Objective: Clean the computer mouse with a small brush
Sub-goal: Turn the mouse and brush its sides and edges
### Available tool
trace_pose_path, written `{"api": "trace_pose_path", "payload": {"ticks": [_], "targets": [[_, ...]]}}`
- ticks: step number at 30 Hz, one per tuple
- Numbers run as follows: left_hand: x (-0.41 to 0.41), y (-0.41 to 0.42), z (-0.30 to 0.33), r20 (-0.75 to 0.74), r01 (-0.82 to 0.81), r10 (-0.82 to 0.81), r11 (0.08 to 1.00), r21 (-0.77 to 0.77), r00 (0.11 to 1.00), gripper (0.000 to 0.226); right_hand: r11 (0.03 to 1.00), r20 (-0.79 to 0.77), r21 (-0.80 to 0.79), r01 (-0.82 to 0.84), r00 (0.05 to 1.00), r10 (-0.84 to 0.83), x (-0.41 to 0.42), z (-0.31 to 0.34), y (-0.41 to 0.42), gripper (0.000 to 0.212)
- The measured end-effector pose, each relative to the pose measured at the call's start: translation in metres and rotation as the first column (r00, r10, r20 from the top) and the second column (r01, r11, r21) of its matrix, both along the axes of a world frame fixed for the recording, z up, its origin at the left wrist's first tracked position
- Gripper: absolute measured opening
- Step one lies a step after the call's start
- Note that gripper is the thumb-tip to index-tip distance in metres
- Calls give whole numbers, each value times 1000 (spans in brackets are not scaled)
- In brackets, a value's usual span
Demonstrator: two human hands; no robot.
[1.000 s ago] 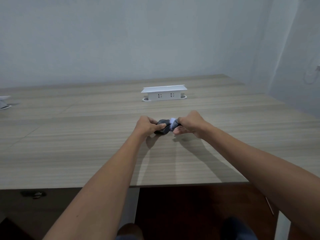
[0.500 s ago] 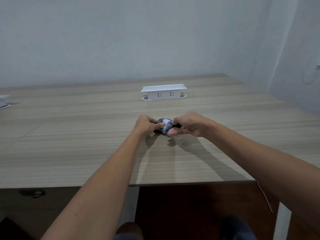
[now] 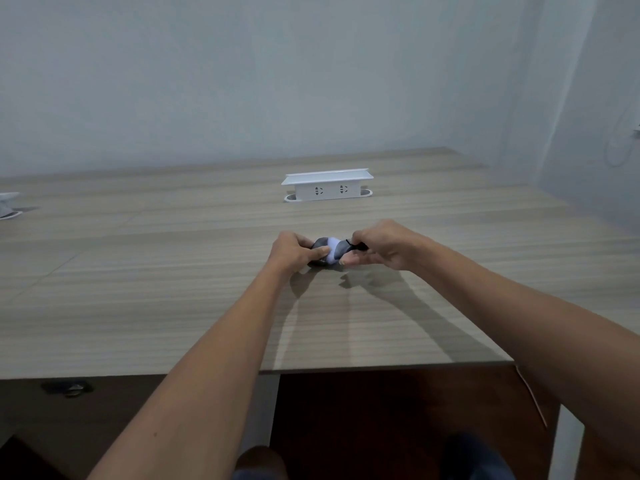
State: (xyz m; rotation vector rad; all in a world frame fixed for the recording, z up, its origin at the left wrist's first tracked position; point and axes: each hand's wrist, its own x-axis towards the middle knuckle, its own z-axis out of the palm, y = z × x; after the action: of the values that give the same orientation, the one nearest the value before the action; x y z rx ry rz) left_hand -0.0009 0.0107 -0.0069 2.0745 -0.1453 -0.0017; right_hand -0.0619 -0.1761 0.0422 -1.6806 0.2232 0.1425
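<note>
both forearms reach out over the wooden desk (image 3: 173, 306). the left hand (image 3: 294, 251) has its grip closed around the grey and white mouse (image 3: 327, 252), lying mid-desk. the right hand (image 3: 381, 245) pinches a small dark brush (image 3: 356, 244) against the mouse. farther back stands a white socket box (image 3: 327, 185).

Single view: head-worn wide-angle camera, facing forward and down across a wooden table (image 3: 138, 306) toward a pale wall (image 3: 242, 81). Both forearms enter from the bottom edge; a white socket box (image 3: 327, 186) sits mid-distance, straight ahead.
</note>
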Motion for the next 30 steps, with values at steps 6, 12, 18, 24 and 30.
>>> {"api": "trace_pose_path", "payload": {"ticks": [6,12,18,24,30], "targets": [[1,-1,-2,3,-18,18,1000,-11,1000,32,992,78,-118,43,996,-34,4,-5,0,14],[2,0,-1,5,0,0,1000,1,1000,31,992,11,-123,-41,999,43,4,1,-1,15],[0,-2,-1,7,-14,14,1000,0,1000,32,980,94,-200,16,996,2,12,-2,3,16],[0,-1,-2,8,-15,15,1000,5,1000,30,980,45,-190,-50,997,60,12,5,-2,21],[-8,-10,-16,7,-60,59,996,61,998,32,948,150,-317,25,988,24,20,-12,1,25]]}}
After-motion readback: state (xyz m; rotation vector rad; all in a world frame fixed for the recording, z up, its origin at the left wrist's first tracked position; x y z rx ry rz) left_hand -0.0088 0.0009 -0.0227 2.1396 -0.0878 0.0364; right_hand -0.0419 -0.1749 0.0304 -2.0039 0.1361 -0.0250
